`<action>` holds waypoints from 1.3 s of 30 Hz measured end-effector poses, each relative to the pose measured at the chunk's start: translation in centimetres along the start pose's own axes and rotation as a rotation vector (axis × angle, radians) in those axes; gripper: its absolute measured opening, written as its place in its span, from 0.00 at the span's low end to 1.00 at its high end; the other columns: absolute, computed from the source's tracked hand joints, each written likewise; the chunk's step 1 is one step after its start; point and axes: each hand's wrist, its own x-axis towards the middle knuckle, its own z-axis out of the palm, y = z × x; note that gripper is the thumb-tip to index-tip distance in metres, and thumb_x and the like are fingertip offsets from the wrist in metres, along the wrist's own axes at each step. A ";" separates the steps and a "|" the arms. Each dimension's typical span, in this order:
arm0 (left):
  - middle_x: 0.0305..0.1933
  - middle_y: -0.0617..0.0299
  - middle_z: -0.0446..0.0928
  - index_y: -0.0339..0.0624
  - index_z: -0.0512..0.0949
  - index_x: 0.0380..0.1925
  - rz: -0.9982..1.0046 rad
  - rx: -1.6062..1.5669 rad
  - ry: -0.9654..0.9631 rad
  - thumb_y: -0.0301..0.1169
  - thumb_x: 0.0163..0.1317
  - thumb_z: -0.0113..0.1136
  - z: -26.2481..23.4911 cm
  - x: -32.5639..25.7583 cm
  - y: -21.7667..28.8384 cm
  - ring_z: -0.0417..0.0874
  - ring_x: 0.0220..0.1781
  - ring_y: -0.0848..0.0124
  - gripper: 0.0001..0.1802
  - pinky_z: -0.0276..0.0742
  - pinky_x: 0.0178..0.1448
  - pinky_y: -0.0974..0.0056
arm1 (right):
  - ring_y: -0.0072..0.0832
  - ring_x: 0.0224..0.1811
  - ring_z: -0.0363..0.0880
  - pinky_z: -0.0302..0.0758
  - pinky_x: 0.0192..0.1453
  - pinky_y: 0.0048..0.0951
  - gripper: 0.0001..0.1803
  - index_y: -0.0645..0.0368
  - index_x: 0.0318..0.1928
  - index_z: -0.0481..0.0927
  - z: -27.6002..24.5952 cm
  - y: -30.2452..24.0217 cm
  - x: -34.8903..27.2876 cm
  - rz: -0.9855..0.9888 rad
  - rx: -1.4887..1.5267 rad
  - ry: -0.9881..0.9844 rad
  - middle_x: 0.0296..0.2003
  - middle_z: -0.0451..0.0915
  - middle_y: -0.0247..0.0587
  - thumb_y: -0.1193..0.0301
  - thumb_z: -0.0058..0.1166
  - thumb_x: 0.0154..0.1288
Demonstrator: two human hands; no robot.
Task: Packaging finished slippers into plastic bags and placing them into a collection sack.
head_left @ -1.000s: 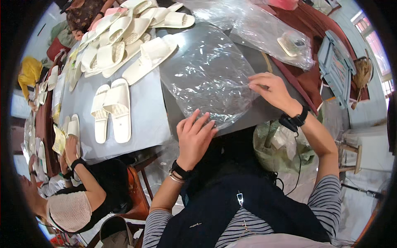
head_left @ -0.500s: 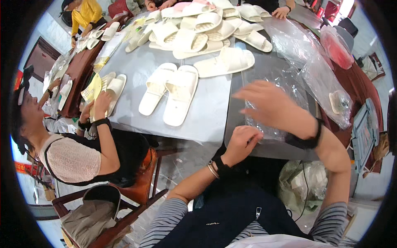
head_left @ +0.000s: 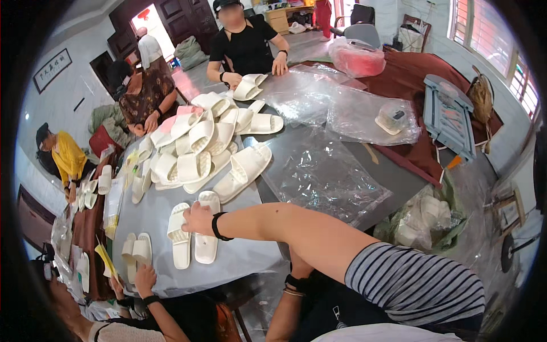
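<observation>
A pair of white slippers stands side by side on the grey table: a left slipper (head_left: 182, 251) and a right slipper (head_left: 206, 251), toes away from me. My right hand (head_left: 199, 219) reaches across to the left and lies over the right slipper's strap. Its curled fingers grip at the straps and touch the left slipper; part of the grip is hidden. Behind my right forearm, by the table's front edge, is my left hand (head_left: 299, 264), its fingers hidden. A clear plastic bag (head_left: 323, 176) lies flat on the table beyond my right arm.
A heap of white slippers (head_left: 194, 142) covers the far table, with a loose slipper (head_left: 244, 174) at its near side. More plastic bags (head_left: 370, 117) lie at the far right. A co-worker's hand (head_left: 145, 278) touches another slipper pair (head_left: 137, 249). Another person (head_left: 245, 48) stands opposite.
The view has swung up and rightward. My right hand has gone from over the plastic bag leftward to the slipper pair. My left hand has slipped behind my right forearm.
</observation>
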 end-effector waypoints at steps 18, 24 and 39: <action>0.61 0.51 0.78 0.37 0.75 0.61 -0.958 -0.607 -0.144 0.36 0.67 0.63 -0.9 0.8 4.7 0.79 0.62 0.58 0.25 0.77 0.60 0.50 | 0.45 0.36 0.87 0.82 0.30 0.50 0.12 0.51 0.39 0.90 -2.2 0.3 2.5 -0.127 -0.283 -0.214 0.36 0.87 0.40 0.67 0.63 0.53; 0.41 0.62 0.83 0.46 0.82 0.37 -0.682 -0.026 -0.096 0.25 0.55 0.68 -4.3 6.4 4.1 0.82 0.50 0.60 0.09 0.69 0.60 0.54 | 0.47 0.57 0.76 0.79 0.48 0.47 0.09 0.54 0.37 0.83 -14.9 3.5 -4.0 -0.283 0.434 0.223 0.55 0.76 0.51 0.72 0.56 0.54; 0.61 0.56 0.80 0.40 0.78 0.34 -0.426 -0.007 -0.266 0.20 0.49 0.59 -5.5 11.0 2.7 0.80 0.51 0.58 0.10 0.73 0.56 0.56 | 0.54 0.68 0.67 0.65 0.70 0.46 0.15 0.59 0.29 0.73 -37.4 19.5 -39.1 0.418 0.120 0.214 0.67 0.70 0.53 0.79 0.69 0.45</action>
